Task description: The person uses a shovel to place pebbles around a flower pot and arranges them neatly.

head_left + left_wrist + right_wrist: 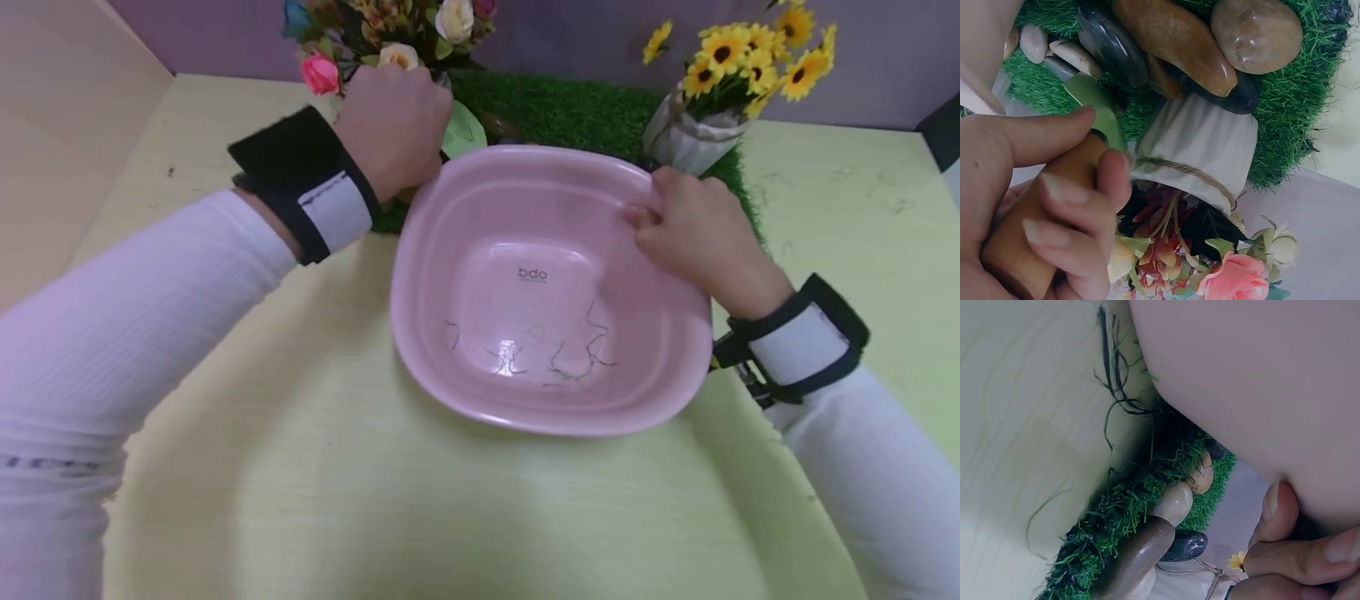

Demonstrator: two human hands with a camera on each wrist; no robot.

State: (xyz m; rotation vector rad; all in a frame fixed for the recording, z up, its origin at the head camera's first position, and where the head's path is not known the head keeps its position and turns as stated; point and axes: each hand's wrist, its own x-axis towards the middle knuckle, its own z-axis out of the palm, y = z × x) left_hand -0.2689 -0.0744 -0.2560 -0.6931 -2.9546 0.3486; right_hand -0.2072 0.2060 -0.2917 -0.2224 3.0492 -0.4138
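My left hand (393, 125) holds the thick wooden handle of a small trowel (1047, 231), its fingers wrapped round it in the left wrist view. The trowel's light green blade sticks out beyond the hand, over the artificial grass mat (1035, 90). With its fingers and thumb my right hand (701, 229) grips the right rim of a pink plastic basin (420, 250), tilted so that its inside faces me. Several dark green grass strands lie on the basin's floor, below the printed letters "bdo".
Smooth stones (1175, 40) sit on the mat. A white pot (1200, 147) of mixed artificial flowers stands at the back left, a wrapped pot (693, 137) of yellow flowers at the back right. Loose strands (1116, 369) lie on the pale table (360, 517).
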